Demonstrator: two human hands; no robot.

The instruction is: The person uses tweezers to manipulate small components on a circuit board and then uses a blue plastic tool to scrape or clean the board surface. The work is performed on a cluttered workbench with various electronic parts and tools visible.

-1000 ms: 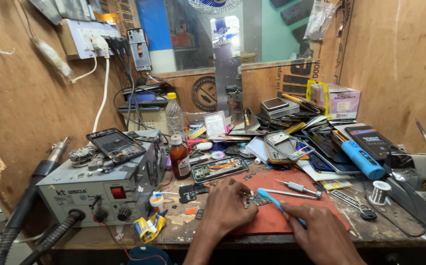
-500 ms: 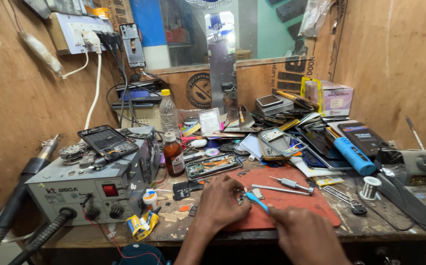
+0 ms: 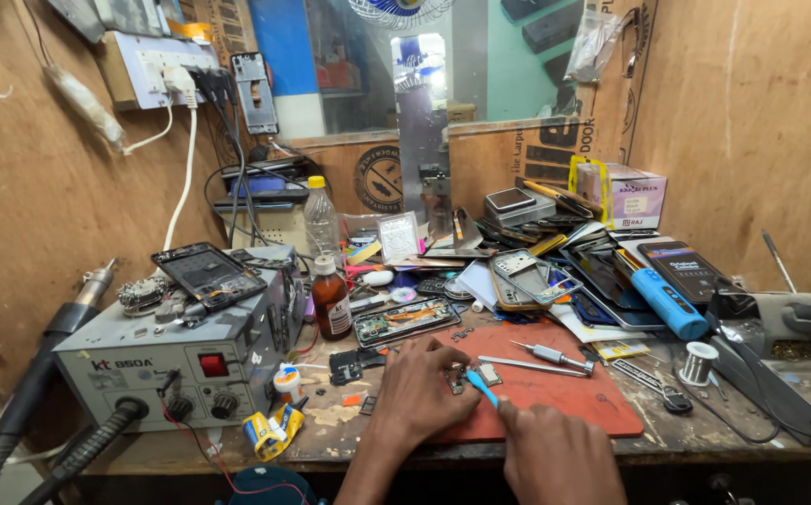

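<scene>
Holding blue tool [image 3: 480, 386], right hand [image 3: 555, 458] grip closed | left hand [image 3: 419, 388] pinning circuit board [image 3: 469, 376] | brown bottle [image 3: 331, 297] capped

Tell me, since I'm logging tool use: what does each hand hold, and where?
Right hand grips a blue-handled tool by its handle. Left hand pins a small circuit board at its edge.

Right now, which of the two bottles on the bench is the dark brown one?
The short brown bottle beside the grey station; the taller clear bottle behind has a yellow cap.

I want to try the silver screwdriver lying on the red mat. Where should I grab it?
Grip the thick silver handle of the silver screwdriver from above. It lies flat on the red mat, its thin sharp tip pointing left, nothing covering it.
</scene>
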